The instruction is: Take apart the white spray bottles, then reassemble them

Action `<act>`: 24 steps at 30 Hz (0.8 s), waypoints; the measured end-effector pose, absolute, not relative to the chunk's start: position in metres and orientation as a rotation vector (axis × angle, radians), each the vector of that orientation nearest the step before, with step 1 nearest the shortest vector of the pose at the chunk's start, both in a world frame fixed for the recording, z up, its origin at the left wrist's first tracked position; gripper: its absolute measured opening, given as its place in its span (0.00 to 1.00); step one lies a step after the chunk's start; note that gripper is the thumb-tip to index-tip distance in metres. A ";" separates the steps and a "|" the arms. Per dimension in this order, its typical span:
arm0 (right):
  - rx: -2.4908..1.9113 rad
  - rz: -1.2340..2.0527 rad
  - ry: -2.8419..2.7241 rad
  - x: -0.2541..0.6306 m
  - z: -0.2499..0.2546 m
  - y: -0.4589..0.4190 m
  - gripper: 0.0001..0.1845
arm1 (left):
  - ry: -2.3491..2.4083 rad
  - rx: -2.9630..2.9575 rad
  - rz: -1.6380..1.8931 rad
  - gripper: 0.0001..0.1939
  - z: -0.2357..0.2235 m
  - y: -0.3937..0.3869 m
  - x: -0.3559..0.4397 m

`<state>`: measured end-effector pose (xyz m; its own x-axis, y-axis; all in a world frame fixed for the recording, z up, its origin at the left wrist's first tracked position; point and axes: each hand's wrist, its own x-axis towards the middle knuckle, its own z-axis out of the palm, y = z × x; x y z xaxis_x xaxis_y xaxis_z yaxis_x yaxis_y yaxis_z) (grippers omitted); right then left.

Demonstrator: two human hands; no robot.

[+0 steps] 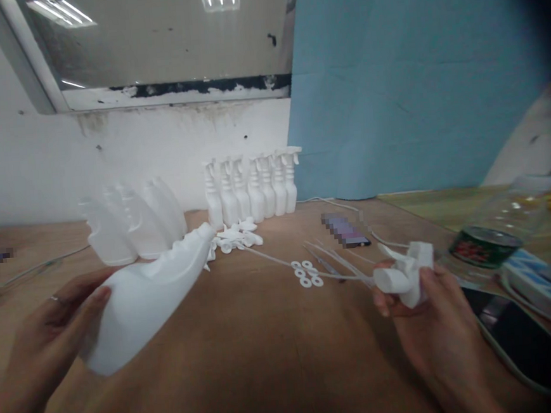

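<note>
My left hand (pixel 59 332) is wrapped round the base of a white plastic bottle (pixel 149 299), which is tilted so its neck points up and to the right. In my right hand (pixel 437 327) is a white spray trigger head (pixel 407 275), with a thin dip tube (pixel 280 260) running out of it to the left over the table. The bottle and the trigger head are apart. Below the tube lie several white ring washers (pixel 305 282). A heap of loose white trigger parts (pixel 237 237) lies beyond the bottle's neck.
Several bottles without heads (pixel 148 223) stand at the back left, and a row of bottles with spray heads (pixel 254 192) stands against the wall. Loose tubes (pixel 336 252) and a phone (pixel 344 228) lie right of centre. A clear drink bottle (pixel 492 234) and a dark device (pixel 519 333) are far right.
</note>
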<state>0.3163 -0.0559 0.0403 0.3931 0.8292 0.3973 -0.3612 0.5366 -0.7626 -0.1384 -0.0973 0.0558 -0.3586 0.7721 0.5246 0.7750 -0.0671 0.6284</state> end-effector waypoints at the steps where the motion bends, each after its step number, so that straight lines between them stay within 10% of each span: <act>1: -0.618 0.815 -0.841 0.317 0.041 -0.055 0.10 | -2.159 -1.813 -1.524 0.26 0.052 -0.096 -0.136; 24: -0.800 1.159 -1.096 0.293 0.031 -0.070 0.14 | -2.032 -2.422 -1.346 0.17 0.045 -0.100 -0.072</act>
<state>0.2932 -0.0703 0.0315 0.0316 0.9683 0.2477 -0.3008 0.2455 -0.9215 -0.0720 -0.0996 0.0447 0.0150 0.9294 0.3687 0.7020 -0.2723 0.6581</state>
